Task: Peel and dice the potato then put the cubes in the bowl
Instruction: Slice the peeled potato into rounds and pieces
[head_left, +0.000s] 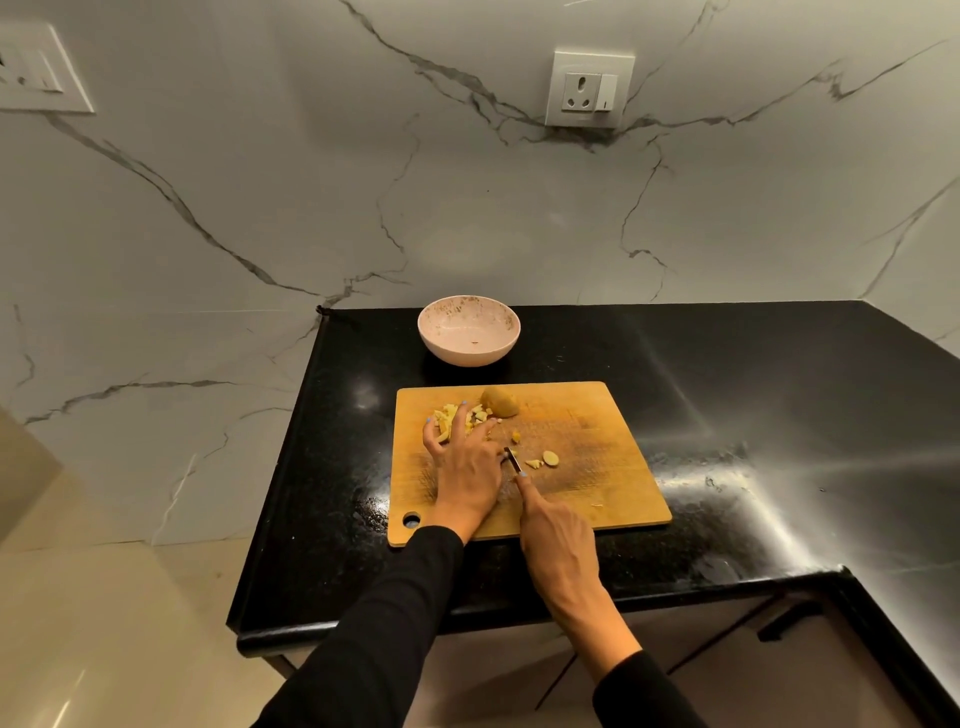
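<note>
A wooden cutting board (587, 467) lies on the black counter. My left hand (465, 457) rests on the board with spread fingers over a pile of yellow potato cubes (457, 415). My right hand (553, 535) grips a knife (513, 460), index finger stretched along its spine, the blade beside my left hand. A larger uncut potato piece (500, 401) sits at the board's far edge. Small potato scraps (545, 459) lie right of the blade. A pale speckled bowl (468, 336) stands behind the board, holding only a tiny bit.
The black counter (753, 415) stretches right and wraps toward me at the right. Its left edge (280, 467) drops off to the floor. Marble wall behind carries a socket (589, 88).
</note>
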